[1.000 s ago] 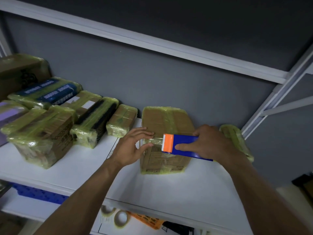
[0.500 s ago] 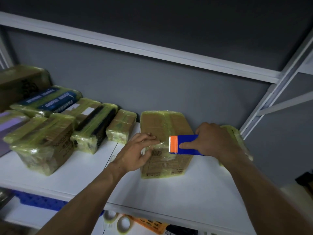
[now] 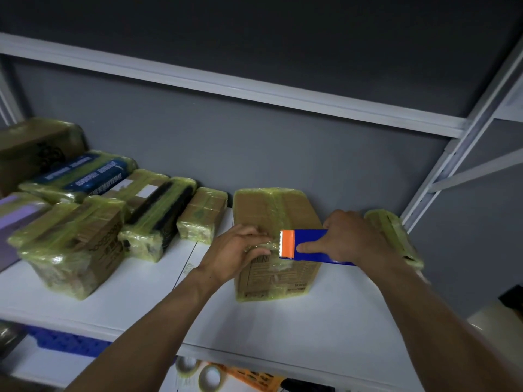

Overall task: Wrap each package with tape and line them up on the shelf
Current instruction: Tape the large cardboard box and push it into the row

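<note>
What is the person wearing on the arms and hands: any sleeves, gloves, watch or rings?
Nothing worn is visible. The left forearm and right forearm are bare to the picture's edge, with no sleeve in view. The left hand and right hand are ungloved, and no watch, bracelet or ring shows.

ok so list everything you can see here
box: one, brown, shelf centre, partly wrapped
tape dispenser: one, blue and orange, over the box
tape: one strip, clear, between dispenser and box
wrapped packages: about seven, yellowish film, shelf left
far package: one, yellowish film, behind right hand
shelf: one, white
tape rolls: two, pale, below the shelf
crate: one, blue, lower left
left hand: fingers pinch the tape at the box
right hand: grips the tape dispenser
</note>
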{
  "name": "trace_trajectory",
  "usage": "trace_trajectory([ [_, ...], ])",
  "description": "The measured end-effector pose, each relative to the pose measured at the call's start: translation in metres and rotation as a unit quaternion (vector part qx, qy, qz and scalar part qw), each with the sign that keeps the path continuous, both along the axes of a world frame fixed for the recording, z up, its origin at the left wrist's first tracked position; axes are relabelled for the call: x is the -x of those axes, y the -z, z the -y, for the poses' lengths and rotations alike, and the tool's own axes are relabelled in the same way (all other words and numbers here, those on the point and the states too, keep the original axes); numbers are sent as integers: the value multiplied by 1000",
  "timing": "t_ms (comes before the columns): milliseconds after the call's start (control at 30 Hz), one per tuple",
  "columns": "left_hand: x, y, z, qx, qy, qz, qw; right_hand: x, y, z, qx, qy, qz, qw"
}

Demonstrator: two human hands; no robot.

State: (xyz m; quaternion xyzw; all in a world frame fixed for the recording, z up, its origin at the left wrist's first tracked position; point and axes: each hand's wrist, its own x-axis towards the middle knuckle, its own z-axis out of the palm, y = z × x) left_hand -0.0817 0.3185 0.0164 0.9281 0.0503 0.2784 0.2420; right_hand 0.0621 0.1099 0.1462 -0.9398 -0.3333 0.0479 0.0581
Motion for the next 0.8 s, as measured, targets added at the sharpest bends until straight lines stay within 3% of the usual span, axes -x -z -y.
trace_trajectory([
  [267, 2, -4, -3, -9, 8, 13, 1000, 4, -1, 12, -46, 6, -48, 998],
  [667, 19, -7, -2, 16, 4, -29, 999, -1, -16, 41, -44, 23, -21, 999],
  [800, 24, -8, 7, -50, 14, -52, 997, 0, -12, 40, -24, 21, -5, 999],
])
